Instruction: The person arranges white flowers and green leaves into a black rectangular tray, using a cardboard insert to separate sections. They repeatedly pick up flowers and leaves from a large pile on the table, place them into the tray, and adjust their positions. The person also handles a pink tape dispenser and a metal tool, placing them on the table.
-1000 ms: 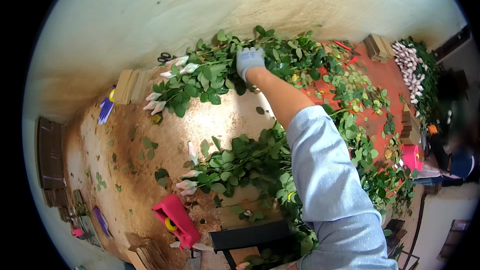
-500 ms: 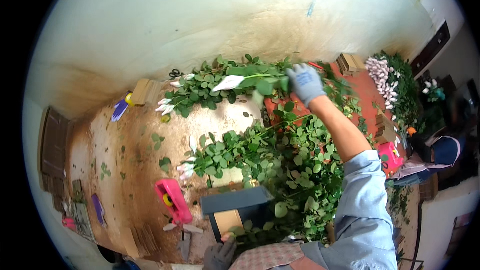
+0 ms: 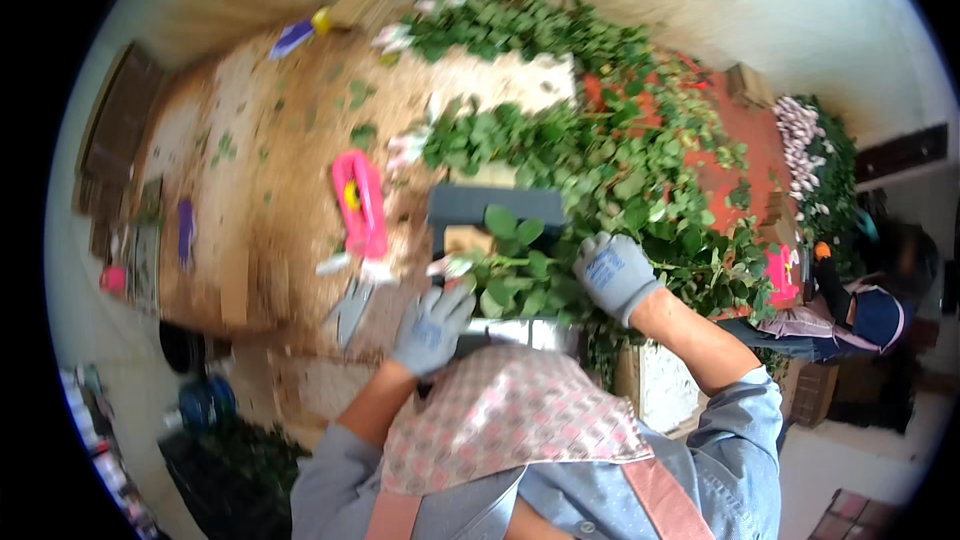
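Observation:
Both my hands wear grey gloves. My left hand (image 3: 430, 328) is at the near table edge, its fingers curled together at a pale pink rose bud (image 3: 450, 266); the exact grip is partly hidden. To its right, my right hand (image 3: 612, 275) is closed around leafy green rose stems (image 3: 520, 275), which lie between the hands. Just beyond them is a dark grey box-like stand (image 3: 497, 204) with a cardboard piece (image 3: 468, 239) on it. More roses (image 3: 500, 135) with white-pink heads pointing left lie behind the stand.
A pink tape dispenser (image 3: 360, 205) stands left of the stand, near metal shears (image 3: 350, 315). Another row of roses (image 3: 530, 25) lies along the wall. Cardboard stacks (image 3: 255, 285) and a purple glove (image 3: 292, 38) are on the table. A co-worker in a dark cap (image 3: 878, 320) is at the right.
My right hand has come from the far rose row back toward me, beside the stand. The rose it carried now lies low before me. My view has tilted down, showing my apron.

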Demonstrator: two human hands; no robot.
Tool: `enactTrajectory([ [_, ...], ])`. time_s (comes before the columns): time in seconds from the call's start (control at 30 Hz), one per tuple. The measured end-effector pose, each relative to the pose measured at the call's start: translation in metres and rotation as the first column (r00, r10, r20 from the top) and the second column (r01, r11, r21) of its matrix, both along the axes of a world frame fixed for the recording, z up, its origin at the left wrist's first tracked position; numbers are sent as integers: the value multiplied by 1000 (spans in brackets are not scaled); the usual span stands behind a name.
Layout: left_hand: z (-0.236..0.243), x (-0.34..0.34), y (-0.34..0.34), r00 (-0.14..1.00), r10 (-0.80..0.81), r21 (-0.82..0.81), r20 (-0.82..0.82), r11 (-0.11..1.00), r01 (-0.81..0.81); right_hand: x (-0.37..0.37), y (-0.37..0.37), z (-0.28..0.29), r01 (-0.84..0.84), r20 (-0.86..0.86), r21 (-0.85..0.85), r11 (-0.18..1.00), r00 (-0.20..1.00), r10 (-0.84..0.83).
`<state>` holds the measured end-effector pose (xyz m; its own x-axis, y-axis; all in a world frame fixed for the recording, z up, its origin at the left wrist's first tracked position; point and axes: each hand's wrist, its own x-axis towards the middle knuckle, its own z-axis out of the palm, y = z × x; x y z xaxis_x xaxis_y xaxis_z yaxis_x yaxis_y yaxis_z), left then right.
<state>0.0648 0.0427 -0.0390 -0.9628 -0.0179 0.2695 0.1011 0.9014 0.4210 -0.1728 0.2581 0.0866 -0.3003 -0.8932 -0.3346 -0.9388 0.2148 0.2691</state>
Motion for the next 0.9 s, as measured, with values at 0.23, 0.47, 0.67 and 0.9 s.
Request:
enactTrajectory([
  [0.23,24,2,4,998,22,-33,50,999,-20,13,4,-37,133,-119,197,971,987,-111],
  [0.47,21,3,7,997,56,-58,53,997,-53,43,-83,-5,161,242,-287,944,966,-91],
  [0.67,33,-1,5,996,26,39,89,999,-29,38,-109,-78,67,413,-181,981,911,14],
  [0.9,63,-40,-52,974,143,80,175,984,-159,15,-112,-88,55,596,-153,987,801,48],
])
